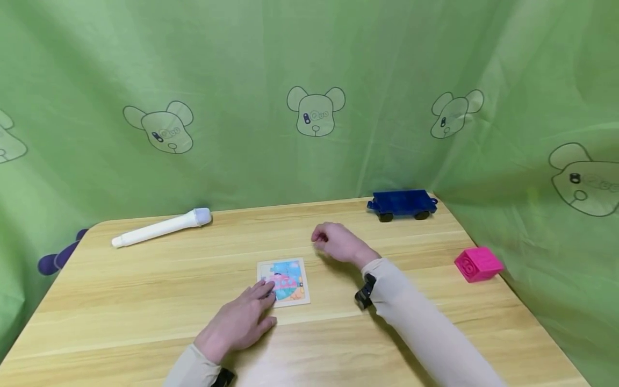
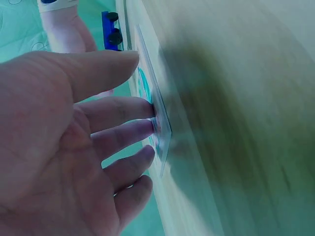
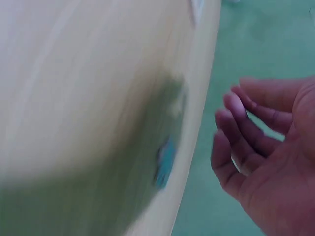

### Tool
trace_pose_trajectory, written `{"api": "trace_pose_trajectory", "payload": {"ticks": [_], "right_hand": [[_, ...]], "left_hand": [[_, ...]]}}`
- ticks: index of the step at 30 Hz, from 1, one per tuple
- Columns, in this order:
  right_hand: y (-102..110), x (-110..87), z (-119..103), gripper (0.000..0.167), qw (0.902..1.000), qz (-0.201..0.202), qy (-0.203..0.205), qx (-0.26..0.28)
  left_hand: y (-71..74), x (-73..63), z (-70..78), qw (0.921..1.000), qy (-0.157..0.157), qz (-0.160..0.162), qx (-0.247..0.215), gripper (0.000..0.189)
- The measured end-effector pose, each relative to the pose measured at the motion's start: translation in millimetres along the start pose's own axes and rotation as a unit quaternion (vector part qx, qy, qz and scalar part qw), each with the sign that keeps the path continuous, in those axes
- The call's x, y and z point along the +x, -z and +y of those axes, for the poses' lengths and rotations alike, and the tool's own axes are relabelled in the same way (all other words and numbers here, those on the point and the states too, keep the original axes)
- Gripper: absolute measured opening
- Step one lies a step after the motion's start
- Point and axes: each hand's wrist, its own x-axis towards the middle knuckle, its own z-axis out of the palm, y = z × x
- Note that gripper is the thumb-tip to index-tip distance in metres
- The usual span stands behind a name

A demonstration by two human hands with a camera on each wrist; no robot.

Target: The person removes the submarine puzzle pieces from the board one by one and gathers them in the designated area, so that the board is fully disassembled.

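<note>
A small square jigsaw puzzle (image 1: 290,274) in a pale frame, printed in blue, pink and orange, lies on the wooden table. My left hand (image 1: 242,320) rests its fingertips on the puzzle's near left part, covering some of the picture. In the left wrist view its fingers (image 2: 120,140) reach the board with the thumb apart. To the right of the puzzle, my right hand (image 1: 338,242) hovers over the table with its fingers loosely bent and nothing visible in them. Below that hand, a small blurred teal piece (image 3: 166,162) lies on the table; the hand hides it from the head view.
A white stick-like toy (image 1: 162,227) with a pale lilac end lies at the back left. A dark blue toy wagon (image 1: 403,204) stands at the back right edge. A pink block (image 1: 479,264) sits by the right edge. Green curtains (image 1: 232,107) surround the table (image 1: 145,301).
</note>
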Motion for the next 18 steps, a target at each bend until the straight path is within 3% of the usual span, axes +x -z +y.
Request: {"api": "trace_pose_trajectory", "payload": {"ticks": [6, 13, 18], "right_hand": [[-21.7, 2.4, -29.1, 0.017, 0.9964, -0.068, 0.05, 0.007], [-41.2, 13.5, -46.2, 0.022, 0.9881, -0.105, 0.105, -0.04], [-49.1, 20.6, -51.8, 0.023, 0.984, -0.125, 0.115, -0.053]], "left_hand": [[-1.2, 0.2, -1.7, 1.0, -0.002, 0.003, 0.003, 0.054], [0.5, 2.8, -1.1, 0.9998, -0.005, 0.002, 0.021, 0.052], [0.3, 3.6, -0.9, 0.9998, -0.004, 0.004, 0.017, 0.052]]}}
